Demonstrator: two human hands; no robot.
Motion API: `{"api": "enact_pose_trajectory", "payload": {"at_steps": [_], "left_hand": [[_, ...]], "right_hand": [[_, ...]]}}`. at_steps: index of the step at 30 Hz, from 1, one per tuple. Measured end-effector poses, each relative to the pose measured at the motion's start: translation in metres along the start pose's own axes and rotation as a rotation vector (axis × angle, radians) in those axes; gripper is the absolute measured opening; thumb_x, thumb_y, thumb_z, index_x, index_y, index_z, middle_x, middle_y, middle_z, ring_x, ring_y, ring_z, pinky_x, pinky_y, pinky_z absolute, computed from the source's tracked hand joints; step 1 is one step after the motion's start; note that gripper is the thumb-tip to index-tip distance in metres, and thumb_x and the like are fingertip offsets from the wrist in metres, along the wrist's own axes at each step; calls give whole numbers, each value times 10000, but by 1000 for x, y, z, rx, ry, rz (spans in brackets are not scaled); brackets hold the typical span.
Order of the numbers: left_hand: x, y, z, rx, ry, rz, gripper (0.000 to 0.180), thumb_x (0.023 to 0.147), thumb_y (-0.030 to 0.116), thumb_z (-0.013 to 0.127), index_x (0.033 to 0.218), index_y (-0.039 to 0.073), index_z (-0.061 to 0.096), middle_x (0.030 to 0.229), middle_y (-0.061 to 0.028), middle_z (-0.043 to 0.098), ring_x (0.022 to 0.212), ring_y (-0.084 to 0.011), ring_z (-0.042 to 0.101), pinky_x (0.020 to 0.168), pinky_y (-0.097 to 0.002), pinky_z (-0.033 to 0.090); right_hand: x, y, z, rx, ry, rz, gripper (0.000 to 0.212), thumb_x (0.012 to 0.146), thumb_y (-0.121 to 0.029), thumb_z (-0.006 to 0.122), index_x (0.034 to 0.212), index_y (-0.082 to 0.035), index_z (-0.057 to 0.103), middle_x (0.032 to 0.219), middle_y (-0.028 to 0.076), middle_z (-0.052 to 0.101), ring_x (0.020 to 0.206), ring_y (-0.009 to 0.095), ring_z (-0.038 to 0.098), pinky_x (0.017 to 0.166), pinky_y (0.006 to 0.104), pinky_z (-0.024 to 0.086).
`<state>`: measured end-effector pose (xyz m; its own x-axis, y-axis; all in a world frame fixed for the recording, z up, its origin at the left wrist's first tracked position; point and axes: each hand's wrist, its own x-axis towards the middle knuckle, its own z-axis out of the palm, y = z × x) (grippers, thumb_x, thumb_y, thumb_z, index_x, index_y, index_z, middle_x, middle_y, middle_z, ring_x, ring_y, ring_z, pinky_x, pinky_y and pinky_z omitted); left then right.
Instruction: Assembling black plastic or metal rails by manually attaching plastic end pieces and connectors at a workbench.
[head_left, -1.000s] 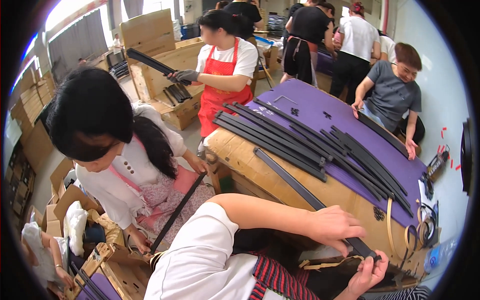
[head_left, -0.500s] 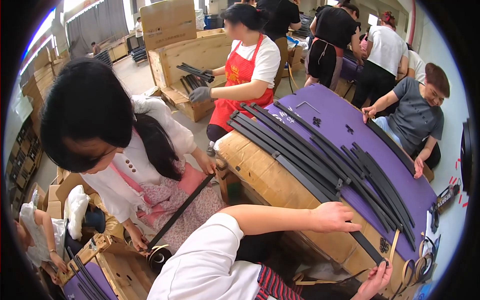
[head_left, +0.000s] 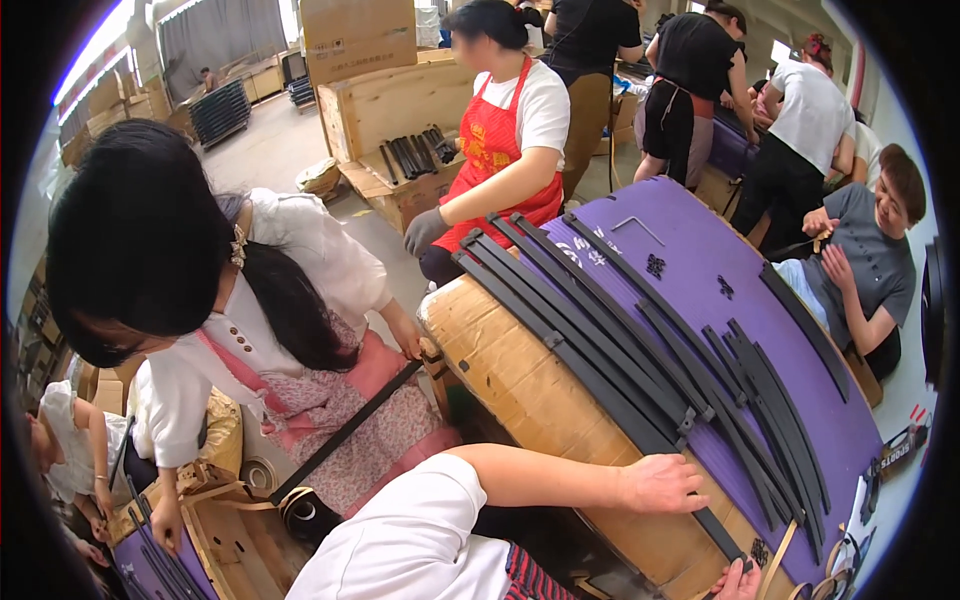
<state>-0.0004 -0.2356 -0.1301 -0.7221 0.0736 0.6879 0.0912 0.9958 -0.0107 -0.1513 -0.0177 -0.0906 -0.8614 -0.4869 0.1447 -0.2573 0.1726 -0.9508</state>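
A long flat black bar (head_left: 716,531) lies slantwise along the near edge of the cardboard-covered table, its far part among other bars. My left hand (head_left: 662,484) is closed over its middle with curled fingers, which hide part of it. At its near end, my right hand (head_left: 738,580) pinches the tip between thumb and fingers, partly cut off by the lower edge. A narrow tan strip (head_left: 778,560) runs beside my right hand. Several more black bars (head_left: 620,290) lie side by side on the purple sheet (head_left: 700,225) beyond my hands.
On the purple sheet are a hex key (head_left: 638,228) and small black parts (head_left: 655,266). At left, a co-worker in a pink apron (head_left: 330,425) sits by a wooden crate (head_left: 240,535). Another in a red apron (head_left: 515,150) sits beyond; a person in grey (head_left: 865,250) sits at right.
The view has shifted. My hands remain on the bar. The pink-aproned co-worker's one hand has moved to the crate; the red-aproned one has set down bars; the person in grey has released a bar.
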Motion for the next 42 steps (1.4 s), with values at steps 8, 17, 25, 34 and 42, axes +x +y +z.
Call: {"api": "enact_pose_trajectory", "payload": {"at_steps": [8,17,25,34,42], "left_hand": [[0,0,6,-20,86,-34,294,712,159,554,987,55,551,721,-27,479,663,-170,514,557,-289,411],[1,0,15,-59,61,-40,289,703,150,550,967,33,547,727,-39,482,684,-190,516,570,-297,418],[-2,-1,8,-17,161,4,254,702,149,544,929,36,536,712,-37,458,645,-179,492,538,-287,396],[0,0,1,28,211,35,267,709,156,549,948,43,514,702,-24,451,619,-169,485,529,-277,390],[-1,0,4,47,190,49,254,745,176,532,972,65,509,708,-28,459,639,-179,505,545,-294,408]], "right_hand": [[3,3,3,-26,34,-3,179,819,-74,627,960,26,579,740,65,583,568,117,488,481,223,387],[5,0,5,-95,56,29,193,814,-96,636,947,28,572,719,59,571,555,111,476,481,220,387],[2,15,-3,-28,8,-77,227,823,-72,610,1022,18,548,752,61,572,584,120,493,509,231,402],[-4,18,-8,-12,-2,-160,282,800,-20,615,1064,40,537,753,84,567,617,147,496,547,249,408],[-12,0,-1,-152,31,-153,286,800,-135,651,1013,38,570,667,69,563,599,145,504,564,273,427]]}}
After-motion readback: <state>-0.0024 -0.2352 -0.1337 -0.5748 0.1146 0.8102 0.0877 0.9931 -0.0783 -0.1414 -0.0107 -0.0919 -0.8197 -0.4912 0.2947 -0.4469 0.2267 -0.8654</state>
